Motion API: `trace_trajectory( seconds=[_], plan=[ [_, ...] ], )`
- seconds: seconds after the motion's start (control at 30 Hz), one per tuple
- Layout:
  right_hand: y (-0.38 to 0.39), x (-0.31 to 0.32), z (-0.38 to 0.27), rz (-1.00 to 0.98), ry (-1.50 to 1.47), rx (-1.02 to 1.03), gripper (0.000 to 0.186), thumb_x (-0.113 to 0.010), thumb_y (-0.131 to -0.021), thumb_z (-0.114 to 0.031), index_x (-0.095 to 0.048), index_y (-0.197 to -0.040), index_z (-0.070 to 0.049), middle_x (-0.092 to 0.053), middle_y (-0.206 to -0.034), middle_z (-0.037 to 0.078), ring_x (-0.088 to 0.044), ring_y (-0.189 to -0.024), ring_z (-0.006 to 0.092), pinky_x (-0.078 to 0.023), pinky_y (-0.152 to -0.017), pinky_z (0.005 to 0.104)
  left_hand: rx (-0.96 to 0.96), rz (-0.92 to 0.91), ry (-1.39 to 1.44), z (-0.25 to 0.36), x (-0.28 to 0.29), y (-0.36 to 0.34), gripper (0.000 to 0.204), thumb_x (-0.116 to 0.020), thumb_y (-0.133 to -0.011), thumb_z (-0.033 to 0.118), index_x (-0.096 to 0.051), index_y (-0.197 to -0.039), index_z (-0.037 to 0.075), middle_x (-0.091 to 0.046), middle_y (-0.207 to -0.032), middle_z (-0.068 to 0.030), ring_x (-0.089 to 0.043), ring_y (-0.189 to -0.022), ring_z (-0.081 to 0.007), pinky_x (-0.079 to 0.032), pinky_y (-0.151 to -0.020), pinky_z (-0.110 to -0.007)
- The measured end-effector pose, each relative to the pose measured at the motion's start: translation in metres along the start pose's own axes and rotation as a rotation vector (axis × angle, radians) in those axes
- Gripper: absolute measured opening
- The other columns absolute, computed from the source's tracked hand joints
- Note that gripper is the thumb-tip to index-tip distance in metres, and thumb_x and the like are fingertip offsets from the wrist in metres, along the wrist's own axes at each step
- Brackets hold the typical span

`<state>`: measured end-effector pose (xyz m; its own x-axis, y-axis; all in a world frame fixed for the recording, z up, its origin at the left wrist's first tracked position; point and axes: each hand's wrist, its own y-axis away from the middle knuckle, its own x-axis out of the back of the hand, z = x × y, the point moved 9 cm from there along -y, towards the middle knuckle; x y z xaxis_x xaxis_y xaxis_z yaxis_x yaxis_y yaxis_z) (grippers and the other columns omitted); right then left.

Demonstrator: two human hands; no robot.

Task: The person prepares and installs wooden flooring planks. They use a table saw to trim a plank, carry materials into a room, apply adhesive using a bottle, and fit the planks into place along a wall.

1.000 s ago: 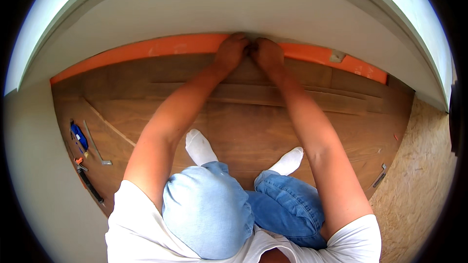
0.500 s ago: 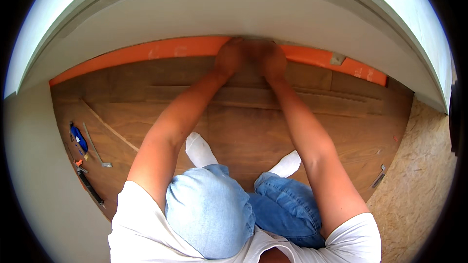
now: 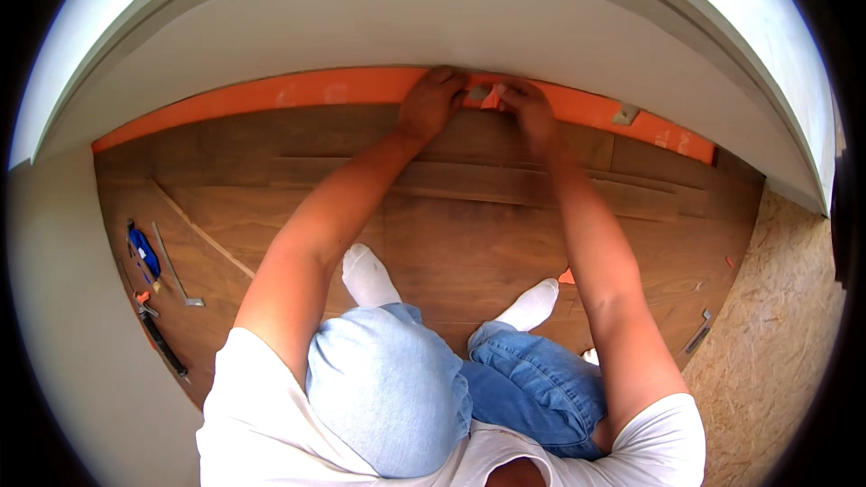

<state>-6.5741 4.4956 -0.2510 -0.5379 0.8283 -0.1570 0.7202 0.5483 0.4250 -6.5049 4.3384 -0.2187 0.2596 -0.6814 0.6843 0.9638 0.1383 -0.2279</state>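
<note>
An orange sheet [image 3: 352,87] runs as a strip along the foot of the pale wall. My left hand [image 3: 429,106] is at this strip, its fingers curled against the sheet beside a small grey patch [image 3: 477,92]. Just to the right, my right hand [image 3: 532,110] pinches a small orange flap [image 3: 492,96] of torn sheet between thumb and fingers. The grey patch shows between the two hands. Whether the flap is still joined to the strip I cannot tell.
Further right, a second grey spot [image 3: 624,114] breaks the strip. Brown floor boards [image 3: 451,234] lie under my feet, with a thin wooden strip [image 3: 200,227] at left. Beyond it are a metal square [image 3: 171,261], a blue-handled tool [image 3: 144,252] and a black-handled tool [image 3: 161,338]. Chipboard [image 3: 767,307] borders the right.
My hands, close together and blurred before, are now apart. The right one has shifted right, with the orange flap showing in its fingers. The grey patch has come into sight.
</note>
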Motion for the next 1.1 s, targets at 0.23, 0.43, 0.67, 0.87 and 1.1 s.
trace_trajectory(
  seconds=[0.23,0.43,0.67,0.87,1.1],
  plan=[
    [0.051,0.004,-0.040,-0.131,0.448,0.012,0.022,-0.066,-0.095,-0.026,-0.066,-0.088,-0.005,-0.064,-0.086,0.001,-0.057,-0.086,0.0104,-0.047,-0.079,0.0287,0.307,-0.098,0.144,-0.037,-0.021,0.006,0.027,-0.067,-0.089,0.017,-0.070,-0.115,0.011,-0.063,-0.100,-0.0114,-0.062,-0.099,-0.0307,-0.053,-0.083,-0.044],
    [0.191,0.032,-0.060,-0.562,0.956,-0.066,0.015,-0.063,-0.093,-0.023,-0.070,-0.093,-0.011,-0.069,-0.102,0.008,-0.065,-0.099,0.0272,-0.052,-0.089,0.0403,-0.209,-0.138,-0.415,0.014,-0.017,0.008,0.033,-0.064,-0.089,0.022,-0.068,-0.118,0.009,-0.062,-0.113,-0.0094,-0.058,-0.107,-0.0314,-0.051,-0.089,-0.044],
    [0.319,0.095,0.011,-0.307,1.119,-0.310,0.014,-0.067,-0.089,-0.021,-0.069,-0.095,-0.009,-0.072,-0.094,0.015,-0.069,-0.085,0.0342,-0.054,-0.077,0.0461,-0.125,-0.201,-0.396,0.011,-0.010,0.007,0.029,-0.062,-0.093,0.023,-0.068,-0.117,0.008,-0.063,-0.119,-0.0114,-0.058,-0.113,-0.0318,-0.049,-0.097,-0.046],
    [0.373,0.109,0.093,-0.402,1.098,-0.536,0.024,-0.060,-0.094,-0.031,-0.070,-0.093,-0.009,-0.072,-0.093,0.016,-0.068,-0.086,0.0380,-0.053,-0.077,0.0491,-0.075,-0.240,-0.256,0.038,0.035,0.033,0.029,-0.065,-0.093,0.019,-0.067,-0.118,0.004,-0.063,-0.125,-0.0164,-0.057,-0.118,-0.0369,-0.046,-0.101,-0.047],
    [0.353,0.153,0.082,-0.158,1.140,-0.480,0.027,-0.053,-0.100,-0.028,-0.067,-0.094,-0.005,-0.070,-0.089,0.021,-0.067,-0.084,0.0415,-0.052,-0.075,0.0514,-0.175,-0.433,-0.230,0.102,0.029,0.082,0.056,-0.078,-0.083,0.028,-0.061,-0.130,0.003,-0.056,-0.135,-0.0153,-0.052,-0.122,-0.0387,-0.042,-0.105,-0.049]
  ],
)
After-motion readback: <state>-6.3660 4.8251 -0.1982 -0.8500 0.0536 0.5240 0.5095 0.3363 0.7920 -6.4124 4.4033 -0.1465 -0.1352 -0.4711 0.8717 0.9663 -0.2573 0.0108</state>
